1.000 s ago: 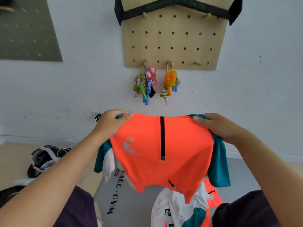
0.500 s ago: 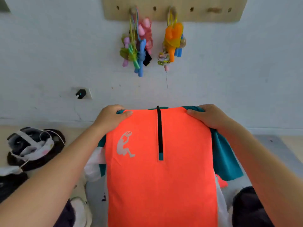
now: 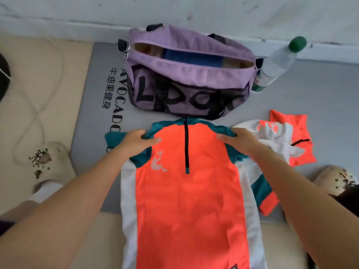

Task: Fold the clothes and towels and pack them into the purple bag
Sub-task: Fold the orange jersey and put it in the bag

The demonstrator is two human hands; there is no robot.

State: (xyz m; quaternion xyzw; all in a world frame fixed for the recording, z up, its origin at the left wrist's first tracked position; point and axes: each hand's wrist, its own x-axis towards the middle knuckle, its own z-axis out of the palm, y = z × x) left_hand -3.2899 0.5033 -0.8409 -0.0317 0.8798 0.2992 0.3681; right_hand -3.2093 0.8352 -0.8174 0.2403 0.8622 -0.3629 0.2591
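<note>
Both bare forearms reach forward and down from the lower corners, converging on an orange, white and teal zip-neck sports shirt [image 3: 186, 200] spread face up, its upper part on a grey exercise mat [image 3: 93, 117] and its hem over the beige floor [image 3: 21, 121] nearer the person. The left hand [image 3: 134, 142] grips the shirt's left shoulder: the thumb lies flat across the orange front, pointing inward, while the fingers curl over the teal shoulder seam. The right hand [image 3: 239, 141] mirrors it on the other shoulder, thumb on the orange panel and fingers bunched round the teal fabric. Both wrists are bent slightly, knuckles toward the wall.

Just beyond the collar sits the purple fabric duffel bag with black lettering [image 3: 186, 78], its top zip open; something blue and something tan show inside, probably folded cloth, though the view is too soft to say. A clear plastic water bottle with a green cap [image 3: 277, 63] leans at the bag's right end, touching it. Right of the shirt a crumpled white and orange garment [image 3: 281, 140] lies on the mat, partly under the right wrist. A cream clog with dark charms [image 3: 48, 158] rests on the floor at left, another [image 3: 334, 179] at right, and a pale cord [image 3: 38, 105] loops over the floor.
</note>
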